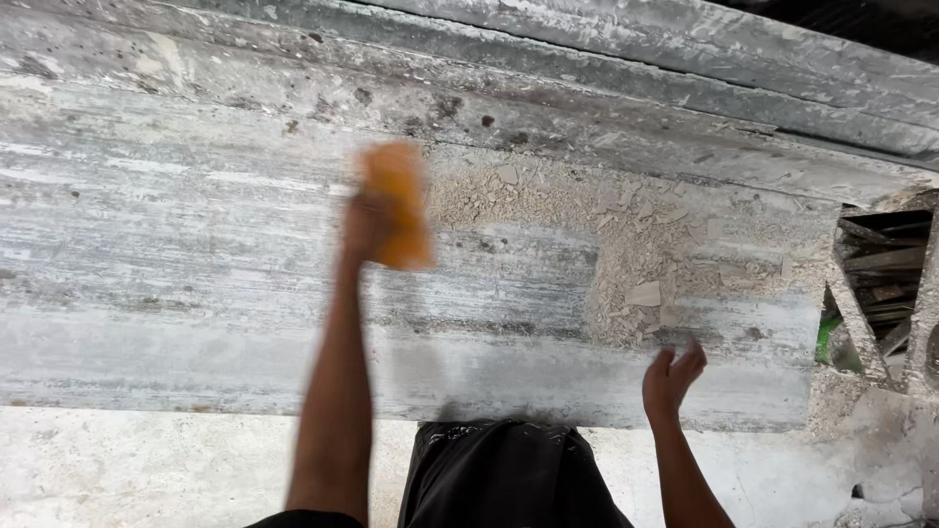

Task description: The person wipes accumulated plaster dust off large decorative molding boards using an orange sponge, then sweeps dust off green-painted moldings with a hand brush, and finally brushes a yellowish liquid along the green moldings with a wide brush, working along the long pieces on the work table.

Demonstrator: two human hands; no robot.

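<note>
Orange and blurred, a block-shaped pad (399, 203), seemingly a sponge or sanding block, sits in the grip of the person's left hand (367, 223), fingers closed round its lower left edge as the arm stretches out over a long, pale grey slab (176, 244). The pad hovers at or against the slab's streaked, chalky surface, just left of a spread of pale chips and crumbs (646, 244) scattered across the slab's right half; the blur hides whether pad and surface touch. The right hand (671, 376) is empty, its fingers loosely curled and apart, raised near the slab's near edge, below the debris. Behind the slab, further grey, dust-caked boards (685, 88) run in parallel bands toward the upper right. At the far right, a dark opening (880, 274) shows stacked wooden offcuts, with a scrap of green beside them. Nearest the camera, dark trousers (499, 474) stand over a whitish, dusty floor (127, 464).
</note>
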